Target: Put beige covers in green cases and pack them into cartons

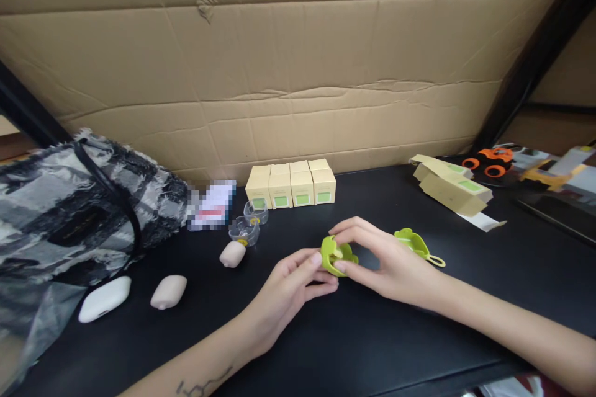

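Observation:
A small lime-green, soft-looking case cover (328, 258) with a wavy rim is held between my two hands. My left hand (295, 282) grips it from the left, thumb on its side and fingers underneath. My right hand (388, 260) pinches its right side, with the thumb and fingertips at the open rim. Partly hidden behind the right hand, a second lime-green cover piece (412, 240) with a pale loop (436, 260) lies on the table. Left of my hands lie two pale pink rounded cases, one nearer (231, 255) and one farther left (169, 292).
A white earbud case (105, 299) lies near a grey patterned bag (102, 198). Several small yellow boxes (302, 191) line the cardboard wall (298, 49), with clear plastic cups (246, 231) before them. An opened box (449, 185) and an orange-wheeled toy (494, 161) are at right on the black table (326, 341).

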`<action>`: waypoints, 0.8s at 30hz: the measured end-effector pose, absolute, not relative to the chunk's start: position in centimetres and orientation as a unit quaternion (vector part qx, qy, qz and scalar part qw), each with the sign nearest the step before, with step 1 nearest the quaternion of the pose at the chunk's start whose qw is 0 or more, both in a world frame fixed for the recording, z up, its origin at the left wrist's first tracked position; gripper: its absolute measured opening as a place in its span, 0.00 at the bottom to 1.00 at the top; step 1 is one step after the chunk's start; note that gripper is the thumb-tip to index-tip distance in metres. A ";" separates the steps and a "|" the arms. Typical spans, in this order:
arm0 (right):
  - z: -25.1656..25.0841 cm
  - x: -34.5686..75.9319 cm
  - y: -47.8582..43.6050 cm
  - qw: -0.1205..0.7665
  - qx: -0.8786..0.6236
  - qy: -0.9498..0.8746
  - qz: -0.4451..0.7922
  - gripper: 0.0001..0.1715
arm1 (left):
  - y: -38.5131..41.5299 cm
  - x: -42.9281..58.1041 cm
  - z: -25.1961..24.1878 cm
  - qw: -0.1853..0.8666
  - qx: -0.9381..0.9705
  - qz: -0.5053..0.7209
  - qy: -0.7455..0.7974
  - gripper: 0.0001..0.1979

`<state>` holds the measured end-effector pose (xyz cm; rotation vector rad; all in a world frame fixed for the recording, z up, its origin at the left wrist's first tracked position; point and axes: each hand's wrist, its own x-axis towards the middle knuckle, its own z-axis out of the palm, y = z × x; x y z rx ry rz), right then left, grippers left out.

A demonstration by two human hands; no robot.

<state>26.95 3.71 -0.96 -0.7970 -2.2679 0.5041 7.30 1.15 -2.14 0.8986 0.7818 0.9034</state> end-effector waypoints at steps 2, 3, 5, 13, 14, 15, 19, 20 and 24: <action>-1.0 27.0 3.6 0.350 -0.308 -0.850 0.245 0.26 | 1.2 7.4 -2.0 0.737 0.402 0.415 0.350 0.12; -1.0 27.0 3.6 0.358 -0.309 -0.842 0.259 0.32 | 1.3 7.4 -2.0 0.740 0.400 0.412 0.351 0.11; -1.2 27.0 3.5 0.378 -0.310 -0.828 0.274 0.38 | 1.3 7.5 -2.0 0.736 0.408 0.402 0.360 0.11; -1.4 26.4 2.4 0.418 -0.282 -0.824 0.260 0.37 | 1.1 7.3 -2.4 0.570 0.608 0.379 0.402 0.09; -1.4 26.3 2.2 0.427 -0.280 -0.823 0.251 0.37 | 1.1 7.2 -2.4 0.538 0.637 0.371 0.409 0.08; -1.4 26.3 2.0 0.437 -0.278 -0.821 0.241 0.36 | 1.1 7.0 -2.4 0.507 0.663 0.363 0.414 0.07; -1.4 26.4 1.5 0.473 -0.264 -0.816 0.200 0.34 | 1.1 6.6 -2.3 0.422 0.730 0.335 0.420 0.06; -1.4 26.4 1.4 0.477 -0.259 -0.817 0.196 0.34 | 1.1 6.6 -2.3 0.410 0.739 0.332 0.419 0.06; -1.4 26.2 1.1 0.485 -0.245 -0.813 0.210 0.33 | 0.9 6.6 -2.1 0.407 0.744 0.331 0.413 0.10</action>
